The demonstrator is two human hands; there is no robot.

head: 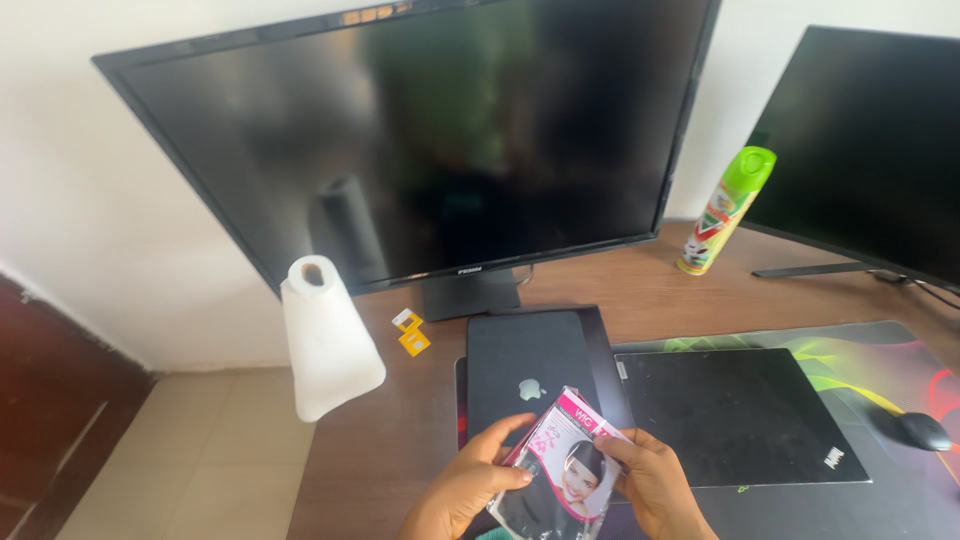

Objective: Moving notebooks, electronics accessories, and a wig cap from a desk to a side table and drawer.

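Both of my hands hold a small clear plastic packet (pixel 560 468) with a pink and white printed card inside, low in the middle of the view. My left hand (pixel 470 490) grips its left edge with the thumb on top. My right hand (pixel 650 485) pinches its right side. The packet hangs just above a closed dark laptop (pixel 525 365) that lies on the brown wooden desk (pixel 400 440).
A large dark monitor (pixel 430 140) stands behind the laptop and a second monitor (pixel 870 150) at the right. A paper towel roll (pixel 325 335) stands at the desk's left edge. Also there: small yellow cards (pixel 410 335), a green-capped spray can (pixel 725 210), another closed black laptop (pixel 735 410), a mouse (pixel 920 432).
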